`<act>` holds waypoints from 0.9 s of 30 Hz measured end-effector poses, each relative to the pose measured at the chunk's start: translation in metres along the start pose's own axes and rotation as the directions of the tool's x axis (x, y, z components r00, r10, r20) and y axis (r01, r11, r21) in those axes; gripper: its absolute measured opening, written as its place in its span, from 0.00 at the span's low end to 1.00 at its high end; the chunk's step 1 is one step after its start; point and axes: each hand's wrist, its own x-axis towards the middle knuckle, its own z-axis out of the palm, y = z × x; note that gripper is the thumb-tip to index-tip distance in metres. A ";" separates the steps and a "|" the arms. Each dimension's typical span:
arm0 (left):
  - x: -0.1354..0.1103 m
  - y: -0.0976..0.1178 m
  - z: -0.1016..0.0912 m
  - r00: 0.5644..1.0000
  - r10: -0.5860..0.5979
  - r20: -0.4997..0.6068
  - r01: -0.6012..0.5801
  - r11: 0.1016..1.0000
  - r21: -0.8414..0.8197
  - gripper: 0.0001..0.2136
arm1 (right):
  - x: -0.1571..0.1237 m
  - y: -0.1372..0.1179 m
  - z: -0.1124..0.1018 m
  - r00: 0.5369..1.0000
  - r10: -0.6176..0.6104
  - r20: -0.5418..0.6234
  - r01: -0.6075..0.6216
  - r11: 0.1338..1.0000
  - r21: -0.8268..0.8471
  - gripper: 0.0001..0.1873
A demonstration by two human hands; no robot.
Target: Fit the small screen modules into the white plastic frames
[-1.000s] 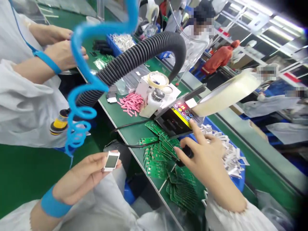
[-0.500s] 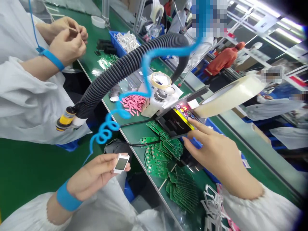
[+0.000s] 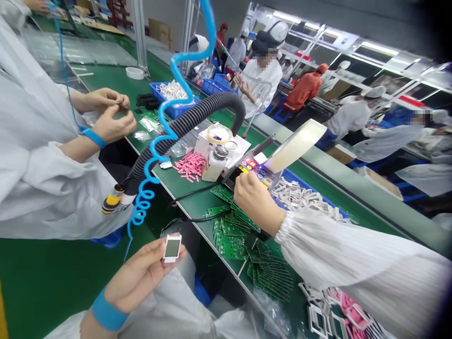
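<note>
Sadly, keypad lettering (image 3: pixel 253 168) too small to read

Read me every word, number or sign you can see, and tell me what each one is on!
I can't read any words or numbers here. The buttons on the control panel and its yellow strip are too small and blurred, the green circuit boards show only tiny marks, and the small white-framed screen shows none.

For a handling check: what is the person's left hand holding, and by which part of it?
The left hand holds a small white-framed display module at its edges with the fingertips, leaving its screen face uncovered.
</note>
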 end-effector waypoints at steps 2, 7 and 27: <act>0.001 0.000 -0.001 1.000 -0.006 -0.004 0.006 1.000 -0.024 0.08 | -0.001 0.003 -0.002 1.000 0.010 -0.002 -0.010 1.000 -0.002 0.16; 0.003 -0.005 -0.002 1.000 -0.023 -0.016 0.022 0.998 -0.052 0.09 | -0.015 0.016 0.003 0.993 0.090 -0.080 -0.085 0.994 0.064 0.17; 0.003 -0.013 0.002 0.995 -0.052 -0.083 0.041 0.991 -0.124 0.08 | -0.034 -0.014 0.027 0.768 0.607 -0.206 -0.523 0.779 0.345 0.14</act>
